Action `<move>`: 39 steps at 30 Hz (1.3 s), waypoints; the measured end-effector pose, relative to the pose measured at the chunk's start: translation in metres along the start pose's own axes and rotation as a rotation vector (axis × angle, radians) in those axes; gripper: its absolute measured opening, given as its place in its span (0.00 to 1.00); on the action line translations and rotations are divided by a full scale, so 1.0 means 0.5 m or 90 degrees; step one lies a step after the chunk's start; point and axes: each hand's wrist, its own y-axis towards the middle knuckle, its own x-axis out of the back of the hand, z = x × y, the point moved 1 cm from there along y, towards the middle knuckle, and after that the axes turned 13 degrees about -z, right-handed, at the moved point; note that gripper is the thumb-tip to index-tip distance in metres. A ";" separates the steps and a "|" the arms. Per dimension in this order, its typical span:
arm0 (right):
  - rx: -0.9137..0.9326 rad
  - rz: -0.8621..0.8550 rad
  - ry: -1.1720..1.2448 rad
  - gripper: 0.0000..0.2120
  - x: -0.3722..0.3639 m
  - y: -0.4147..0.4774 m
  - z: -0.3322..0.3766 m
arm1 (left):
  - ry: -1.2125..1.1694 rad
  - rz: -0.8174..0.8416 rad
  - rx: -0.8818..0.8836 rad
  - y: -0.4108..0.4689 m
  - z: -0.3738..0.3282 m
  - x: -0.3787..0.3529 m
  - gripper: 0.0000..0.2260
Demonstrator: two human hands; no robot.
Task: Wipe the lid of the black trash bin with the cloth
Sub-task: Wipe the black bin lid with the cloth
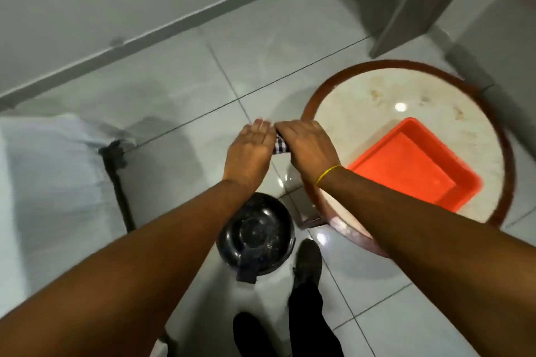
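Left hand (251, 144): flat, fingers extended, pressed against the cloth (280, 145)
Right hand (308, 144): curled around cloth
Trash bin lid (256, 233): on floor bin, below both forearms, beside round table (362, 113)

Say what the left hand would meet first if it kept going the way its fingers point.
Probably nothing near: the left hand, flat against the checked cloth in the right hand, points up-frame over bare floor tiles. The wall skirting lies beyond, though depth is unclear.
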 end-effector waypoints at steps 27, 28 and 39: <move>0.008 0.156 -0.107 0.35 -0.644 -0.395 0.118 | -0.209 0.061 0.562 -0.698 0.150 -0.419 0.24; -0.008 0.134 -0.104 0.35 -0.655 -0.391 0.133 | -0.215 0.048 0.611 -0.700 0.152 -0.428 0.23; -0.120 0.113 -0.080 0.40 -0.796 -0.324 0.208 | -0.313 -0.012 0.999 -0.690 0.193 -0.555 0.22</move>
